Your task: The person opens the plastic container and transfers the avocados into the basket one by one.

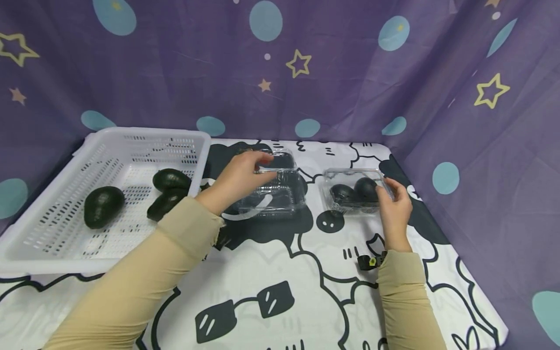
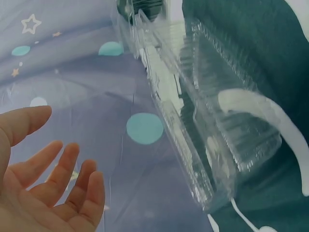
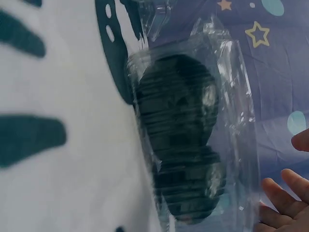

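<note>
A clear plastic box (image 1: 330, 201) with two dark green avocados (image 3: 178, 106) inside stands toward the back right. At its right end is my right hand (image 1: 395, 209), fingers spread and bent a little, pinching nothing; whether the fingertips touch the plastic, I cannot tell. My left hand (image 1: 240, 177) hovers by an open clear clamshell container (image 1: 284, 197) in the middle. In the left wrist view its thumb and fingers are apart with nothing between them, and the clamshell (image 2: 193, 116) lies off to the side. The hand covers part of the clamshell in the head view.
A white perforated basket (image 1: 57, 265) on the left holds three avocados, one of them (image 1: 104, 206) on its own. The table wears a black-and-white cartoon cloth (image 1: 262, 262). Purple curtains (image 1: 350, 73) hang behind and at the sides.
</note>
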A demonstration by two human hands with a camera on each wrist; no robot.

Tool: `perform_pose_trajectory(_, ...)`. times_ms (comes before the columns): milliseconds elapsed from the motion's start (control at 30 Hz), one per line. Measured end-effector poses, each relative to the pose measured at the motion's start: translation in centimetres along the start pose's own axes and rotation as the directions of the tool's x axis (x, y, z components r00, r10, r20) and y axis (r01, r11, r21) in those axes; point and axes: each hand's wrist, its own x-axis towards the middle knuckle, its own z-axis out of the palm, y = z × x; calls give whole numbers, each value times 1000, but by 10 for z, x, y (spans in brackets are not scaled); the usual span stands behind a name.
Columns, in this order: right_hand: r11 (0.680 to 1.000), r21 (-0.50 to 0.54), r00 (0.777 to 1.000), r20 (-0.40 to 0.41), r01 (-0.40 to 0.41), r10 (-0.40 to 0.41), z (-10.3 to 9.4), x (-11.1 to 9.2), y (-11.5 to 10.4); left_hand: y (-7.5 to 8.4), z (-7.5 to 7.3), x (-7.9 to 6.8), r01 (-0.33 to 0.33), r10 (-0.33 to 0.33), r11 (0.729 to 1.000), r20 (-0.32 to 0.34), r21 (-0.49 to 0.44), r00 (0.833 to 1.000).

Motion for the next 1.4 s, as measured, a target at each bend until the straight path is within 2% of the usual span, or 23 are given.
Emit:
perform_pose_trajectory(167,998,32,998,-27,-49,50,-3,0,8,4,9,2,-16,15,1000,-22,-21,1000)
perform_pose_trajectory(400,995,80,994,-82,-58,65,-9,2,21,10,23,4,-23,20,998,-41,-61,999)
perform_pose_trajectory(633,971,179,985,-34,-158,167,-12,5,26,17,36,5,-26,22,990,-30,-137,999)
perform_pose_trajectory(833,944,258,979,60,-204,195,-13,5,29,22,47,6,-67,66,984,-14,-168,998)
perform_pose_trajectory(1000,900,348,963,152,-264,223,-12,8,33,26,56,8,-87,87,979,-8,-184,996)
perform_pose_trajectory(1233,781,526,940,242,-337,242,-10,10,36,31,73,9,-94,100,975,20,-203,995)
perform_pose_trajectory(1333,756,556,936,262,-345,235,-11,10,38,36,80,8,-105,114,966,24,-236,993)
perform_pose_trajectory(1400,756,556,935,271,-346,229,-12,9,39,38,86,8,-113,125,958,31,-265,992)
